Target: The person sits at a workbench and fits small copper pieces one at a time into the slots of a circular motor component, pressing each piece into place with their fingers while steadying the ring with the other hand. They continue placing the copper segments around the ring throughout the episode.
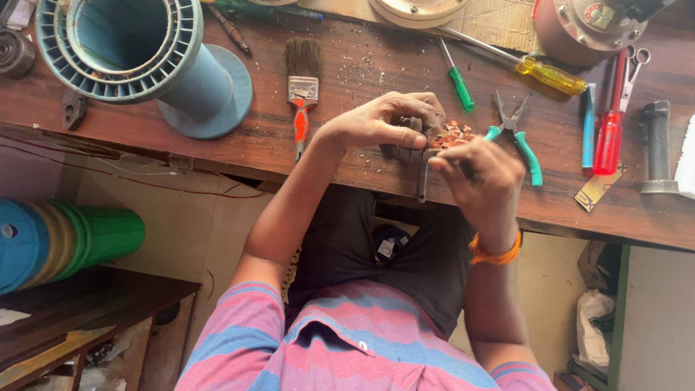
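Note:
At the near edge of a worn wooden workbench (217,137), my left hand (384,122) grips a small dark metal part wound with copper wire (452,135). My right hand (481,177), an orange band on its wrist, pinches something thin against that part; what it pinches is hidden by the fingers. A dark metal piece (422,181) hangs down over the bench edge under my hands. Teal-handled pliers (517,137) lie just right of the copper windings.
On the bench lie a red-handled paintbrush (302,90), a green screwdriver (457,80), a yellow-handled screwdriver (546,72), a red-handled tool (609,134), scissors (633,69) and a large blue plastic spool (137,54). Coloured buckets (65,242) are stacked on their side at lower left.

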